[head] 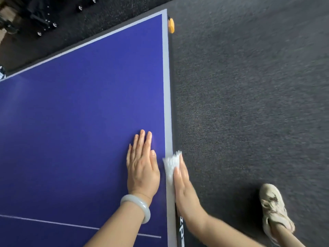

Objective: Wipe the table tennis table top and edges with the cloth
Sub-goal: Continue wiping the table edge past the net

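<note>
Blue table (80,113) with white border, white cloth (170,164), grey carpet (249,104)

The table (80,122) is filling the view from 7 to 11 o'clock, and the floor (249,104) is lying beside it. The left hand (142,168) is lying flat on the table top near the edge. At 3 o'clock from it, the cloth (170,163) is sitting on that edge, with the right hand (183,186) pressing on it. A shoe (274,211) is standing on the floor at 4 o'clock.
</note>
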### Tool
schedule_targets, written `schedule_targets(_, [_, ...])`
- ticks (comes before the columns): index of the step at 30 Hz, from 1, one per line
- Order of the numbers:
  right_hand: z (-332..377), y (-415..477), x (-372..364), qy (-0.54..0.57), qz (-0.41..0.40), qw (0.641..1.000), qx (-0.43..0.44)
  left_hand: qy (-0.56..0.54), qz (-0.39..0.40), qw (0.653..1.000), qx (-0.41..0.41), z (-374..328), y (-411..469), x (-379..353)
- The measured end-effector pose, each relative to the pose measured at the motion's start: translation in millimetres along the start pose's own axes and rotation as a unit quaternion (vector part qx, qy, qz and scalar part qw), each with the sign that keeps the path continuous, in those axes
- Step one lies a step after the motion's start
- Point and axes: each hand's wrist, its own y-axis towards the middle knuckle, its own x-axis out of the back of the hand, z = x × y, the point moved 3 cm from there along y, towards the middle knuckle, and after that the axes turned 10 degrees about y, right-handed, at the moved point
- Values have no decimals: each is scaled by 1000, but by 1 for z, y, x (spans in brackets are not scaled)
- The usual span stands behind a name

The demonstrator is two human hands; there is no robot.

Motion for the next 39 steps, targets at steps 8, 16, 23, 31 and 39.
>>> schedule_targets(8, [30,69,0,63,-37,997,-25,-3,-26,1000,-2,2,-1,-4])
schedule_targets(16, [-45,-77,1,12,0,1000,-7,1,-25,1000,-5,3,1,-4])
schedule_targets(23, [-2,-1,4,71,-10,996,-53,-6,-25,1000,-7,3,1,-2])
schedule_targets(31, [-65,-89,2,50,49,997,-39,-10,-26,1000,3,3,1,-2])
schedule_targets(39, [-60,-92,4,28,67,995,-66,-253,-62,961,90,13,-10,9])
